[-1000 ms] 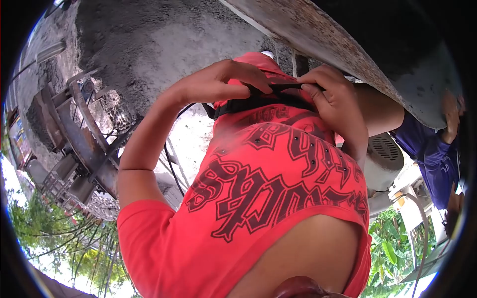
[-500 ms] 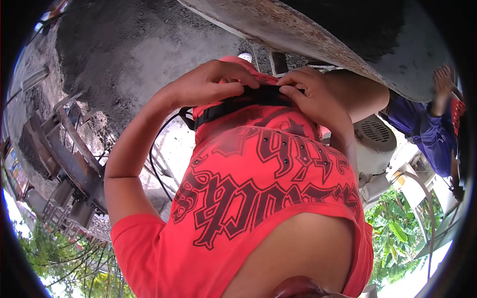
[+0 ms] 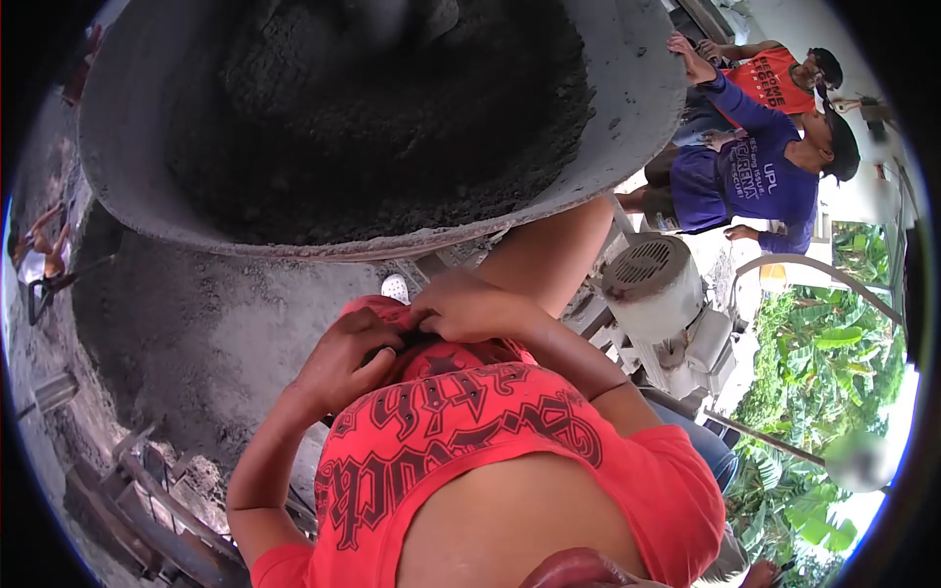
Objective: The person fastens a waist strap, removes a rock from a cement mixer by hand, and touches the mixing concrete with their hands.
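At my waist, both hands are close together over a black strap [image 3: 423, 335], mostly hidden by the fingers and the red shirt [image 3: 461, 412]. My left hand [image 3: 348, 355] has its fingers curled and closed at the strap. Beside it, my right hand [image 3: 463, 308] is bent inward with its fingertips pressed together on the same strap, slightly blurred. Just beyond my hands is the rim of a large metal mixing drum [image 3: 627, 127], which holds dark grey material [image 3: 392, 147].
A motor [image 3: 647, 274] with a slotted cover sits right of my leg. Beyond it stand a person in a purple shirt [image 3: 760, 171], with a hand on the drum's rim, and another in orange [image 3: 769, 83]. Metal frames [image 3: 147, 500] lie at lower left. Another person [image 3: 44, 255] is far left.
My view has swung, bringing the drum's inside and both co-workers into sight. My hands have moved closer together at the waist, and less of the black strap shows.
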Demonstrator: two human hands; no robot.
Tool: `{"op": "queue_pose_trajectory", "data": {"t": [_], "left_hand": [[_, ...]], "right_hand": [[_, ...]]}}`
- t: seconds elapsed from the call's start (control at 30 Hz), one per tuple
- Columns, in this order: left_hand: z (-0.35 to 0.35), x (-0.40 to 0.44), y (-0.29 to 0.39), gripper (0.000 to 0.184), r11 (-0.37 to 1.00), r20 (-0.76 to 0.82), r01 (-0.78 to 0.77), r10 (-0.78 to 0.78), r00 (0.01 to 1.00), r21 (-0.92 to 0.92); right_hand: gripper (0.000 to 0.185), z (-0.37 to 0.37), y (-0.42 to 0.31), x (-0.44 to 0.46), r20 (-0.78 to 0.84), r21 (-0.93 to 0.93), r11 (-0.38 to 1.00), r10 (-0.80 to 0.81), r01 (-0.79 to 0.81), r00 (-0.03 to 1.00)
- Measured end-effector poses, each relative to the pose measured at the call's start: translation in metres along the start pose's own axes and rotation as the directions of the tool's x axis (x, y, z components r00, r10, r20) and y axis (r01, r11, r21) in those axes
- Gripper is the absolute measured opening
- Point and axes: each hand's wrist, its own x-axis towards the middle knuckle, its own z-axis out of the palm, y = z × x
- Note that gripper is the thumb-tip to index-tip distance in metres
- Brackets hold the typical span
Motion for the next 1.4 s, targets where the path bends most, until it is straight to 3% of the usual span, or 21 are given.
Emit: {"op": "queue_pose_trajectory", "data": {"t": [0.07,0.2,0.27,0.33,0.4,0.47,0.53,0.57,0.63,0.7,0.87,0.9,1.0,1.1,1.17,1.23,1.4], "left_hand": [[0.001,0.004,0.004,0.034,0.998,-0.016,0.028,-0.029,0.999,-0.063],[0.003,0.014,0.009,0.031,0.991,0.023,0.101,-0.104,0.994,0.086],[0.011,0.020,0.001,0.030,0.994,0.021,0.035,-0.038,0.999,0.108],[0.025,0.027,-0.009,0.029,0.987,-0.112,0.107,-0.094,0.989,0.117],[0.035,0.034,-0.020,0.030,0.983,-0.092,0.049,-0.033,0.995,0.179],[0.036,0.034,-0.024,0.030,0.970,-0.059,-0.010,0.025,0.998,0.242],[0.036,0.036,-0.016,0.033,0.965,-0.150,0.127,-0.094,0.984,0.228],[0.034,0.037,-0.012,0.033,0.966,-0.139,0.109,-0.077,0.987,0.236],[0.030,0.034,-0.003,0.033,0.924,-0.092,0.281,-0.266,0.960,0.258],[0.030,0.032,-0.003,0.032,0.919,-0.100,0.258,-0.239,0.966,0.297],[0.027,0.036,-0.012,0.032,0.919,-0.043,0.154,-0.149,0.988,0.363],[0.025,0.036,-0.013,0.031,0.932,-0.012,0.143,-0.148,0.989,0.332],[0.019,0.036,-0.011,0.028,0.951,0.007,0.107,-0.114,0.993,0.291],[0.014,0.033,-0.002,0.031,0.936,-0.029,0.244,-0.245,0.969,0.255],[0.012,0.032,-0.003,0.034,0.919,0.018,0.252,-0.270,0.963,0.304],[0.014,0.032,-0.009,0.042,0.888,0.081,0.261,-0.313,0.946,0.379],[0.021,0.031,-0.019,0.043,0.904,0.076,0.286,-0.325,0.943,0.319]], "right_hand": [[0.026,-0.002,0.002,0.000,-0.003,0.050,0.999,0.020,-0.020,1.000],[0.025,-0.007,0.001,0.002,-0.104,0.053,0.987,0.159,-0.154,0.982],[0.021,0.000,0.016,0.012,-0.037,0.218,0.957,0.204,-0.191,0.978],[0.023,0.004,0.021,0.013,-0.078,0.204,0.965,0.183,-0.164,0.980],[0.025,0.010,0.029,0.019,-0.116,0.192,0.972,0.157,-0.133,0.981],[0.025,0.017,0.036,0.026,-0.014,0.301,0.933,0.213,-0.199,0.977],[0.025,0.022,0.040,0.026,0.002,0.385,0.907,0.184,-0.170,0.983],[0.024,0.021,0.042,0.025,0.027,0.450,0.882,0.143,-0.139,0.989],[0.024,0.023,0.043,0.025,0.022,0.468,0.872,0.149,-0.142,0.989],[0.023,0.026,0.040,0.023,0.028,0.524,0.839,0.154,-0.146,0.988],[0.027,0.029,0.041,0.032,0.025,0.516,0.838,0.194,-0.179,0.981],[0.027,0.029,0.040,0.032,0.076,0.531,0.821,0.199,-0.209,0.977],[0.024,0.033,0.045,0.037,0.011,0.563,0.812,0.177,-0.152,0.984],[0.025,0.032,0.047,0.044,0.000,0.540,0.827,0.183,-0.154,0.983],[0.024,0.029,0.043,0.044,0.018,0.538,0.822,0.213,-0.189,0.977],[0.025,0.025,0.036,0.042,0.038,0.531,0.838,0.122,-0.124,0.992],[0.025,0.029,0.041,0.041,0.055,0.524,0.834,0.172,-0.175,0.984]]}}
